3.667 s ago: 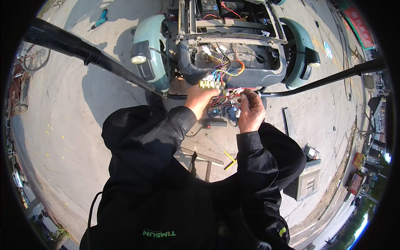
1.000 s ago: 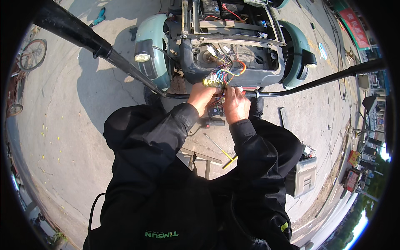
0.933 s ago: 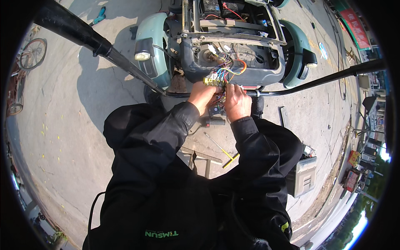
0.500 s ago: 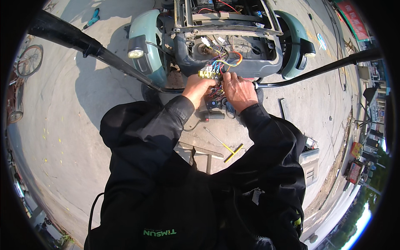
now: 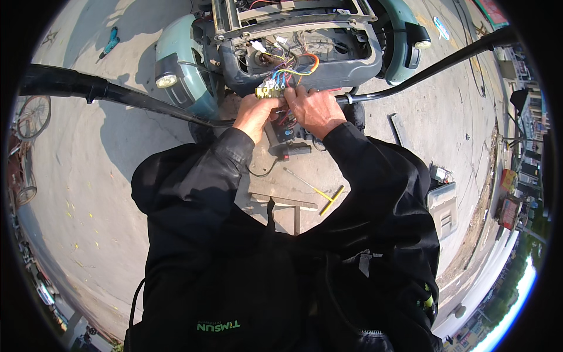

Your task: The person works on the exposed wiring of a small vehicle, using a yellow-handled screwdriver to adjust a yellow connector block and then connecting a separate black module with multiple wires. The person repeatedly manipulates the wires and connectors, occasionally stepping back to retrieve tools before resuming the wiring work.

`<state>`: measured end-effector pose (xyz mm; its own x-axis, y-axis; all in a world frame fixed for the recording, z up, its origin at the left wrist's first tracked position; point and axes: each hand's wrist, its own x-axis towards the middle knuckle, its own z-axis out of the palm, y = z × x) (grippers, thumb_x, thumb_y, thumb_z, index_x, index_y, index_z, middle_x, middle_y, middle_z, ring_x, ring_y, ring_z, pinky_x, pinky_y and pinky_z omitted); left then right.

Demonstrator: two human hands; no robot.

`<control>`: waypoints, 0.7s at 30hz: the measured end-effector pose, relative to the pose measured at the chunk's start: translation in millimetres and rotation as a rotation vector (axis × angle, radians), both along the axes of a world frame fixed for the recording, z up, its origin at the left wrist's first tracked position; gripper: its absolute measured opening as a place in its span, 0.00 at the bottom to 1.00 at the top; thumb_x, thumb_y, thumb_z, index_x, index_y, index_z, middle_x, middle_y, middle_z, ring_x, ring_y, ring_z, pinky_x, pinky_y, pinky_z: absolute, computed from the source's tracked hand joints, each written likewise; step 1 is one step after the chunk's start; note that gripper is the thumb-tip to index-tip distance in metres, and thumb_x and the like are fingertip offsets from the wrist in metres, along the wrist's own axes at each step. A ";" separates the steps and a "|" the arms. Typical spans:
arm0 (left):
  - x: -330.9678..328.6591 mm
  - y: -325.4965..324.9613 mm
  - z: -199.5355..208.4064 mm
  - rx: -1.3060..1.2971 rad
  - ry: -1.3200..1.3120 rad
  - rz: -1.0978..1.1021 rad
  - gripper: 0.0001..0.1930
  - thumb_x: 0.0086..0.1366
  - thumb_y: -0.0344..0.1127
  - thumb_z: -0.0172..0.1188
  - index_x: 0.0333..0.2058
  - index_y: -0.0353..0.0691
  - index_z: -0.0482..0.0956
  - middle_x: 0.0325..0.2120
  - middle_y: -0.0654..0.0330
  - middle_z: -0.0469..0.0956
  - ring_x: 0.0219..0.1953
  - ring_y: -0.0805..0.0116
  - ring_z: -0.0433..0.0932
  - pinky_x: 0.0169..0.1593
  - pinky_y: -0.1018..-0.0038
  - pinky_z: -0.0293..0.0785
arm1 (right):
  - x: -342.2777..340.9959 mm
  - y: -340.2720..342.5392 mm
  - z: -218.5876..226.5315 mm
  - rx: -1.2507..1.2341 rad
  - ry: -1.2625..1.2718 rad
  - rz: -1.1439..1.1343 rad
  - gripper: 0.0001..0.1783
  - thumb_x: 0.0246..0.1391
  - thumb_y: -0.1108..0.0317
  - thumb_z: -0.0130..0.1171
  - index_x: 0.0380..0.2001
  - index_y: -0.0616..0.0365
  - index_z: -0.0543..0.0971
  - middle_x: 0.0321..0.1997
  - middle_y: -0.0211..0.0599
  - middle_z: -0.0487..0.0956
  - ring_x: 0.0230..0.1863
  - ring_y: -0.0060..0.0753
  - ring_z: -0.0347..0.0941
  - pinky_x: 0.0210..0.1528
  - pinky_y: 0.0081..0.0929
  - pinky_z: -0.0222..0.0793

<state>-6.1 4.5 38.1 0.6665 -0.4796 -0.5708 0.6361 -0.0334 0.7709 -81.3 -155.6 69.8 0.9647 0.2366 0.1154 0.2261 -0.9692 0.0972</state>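
Note:
My left hand is closed on a yellow connector block, thumb and fingers pinching its lower side. Coloured wires with ring ends run from the block up into the black plastic housing of a partly dismantled vehicle. Right beside it, my right hand has its fingers curled down at the block's right end, among the wires; what lies between its fingertips is hidden. Below both hands hang more wires and a black part with blue spots. A black handlebar grip with a red button is nearer me.
A yellow T-handle tool lies on the concrete in front of me. Black bars slope in from both sides. Teal fenders with lamps flank the housing. A teal power drill lies far left, a grey case to the right.
The view has shifted, so the vehicle and both hands sit farther left and higher in the picture. Both hands stay at the connector block, with little change in their hold.

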 end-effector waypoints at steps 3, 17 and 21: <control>1.2 1.5 2.2 0.032 -0.016 -0.029 0.08 0.61 0.28 0.63 0.39 0.38 0.83 0.33 0.64 0.83 0.34 0.76 0.79 0.34 0.79 0.72 | 7.8 2.5 0.4 0.012 0.148 -0.029 0.10 0.59 0.65 0.52 0.39 0.60 0.75 0.30 0.41 0.81 0.29 0.41 0.82 0.27 0.37 0.76; 4.6 5.4 -5.5 0.019 -0.031 -0.023 0.09 0.61 0.29 0.63 0.41 0.39 0.82 0.33 0.66 0.82 0.33 0.76 0.79 0.34 0.78 0.70 | 10.8 -14.4 -2.1 0.162 0.170 -0.069 0.19 0.66 0.53 0.49 0.30 0.58 0.77 0.21 0.43 0.80 0.25 0.48 0.80 0.27 0.43 0.73; 9.1 7.2 -6.0 -0.021 -0.004 -0.063 0.10 0.62 0.28 0.65 0.43 0.40 0.82 0.34 0.65 0.83 0.36 0.76 0.80 0.34 0.79 0.70 | -17.6 -62.5 -46.4 0.703 -0.592 -0.740 0.27 0.69 0.49 0.46 0.27 0.61 0.77 0.20 0.50 0.78 0.24 0.52 0.79 0.28 0.47 0.72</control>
<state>3.1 11.6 32.1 0.6370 -0.5324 -0.5574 0.6301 -0.0568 0.7744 -99.0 -218.2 23.3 0.5930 -0.6517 0.4729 -0.3143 -0.7281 -0.6092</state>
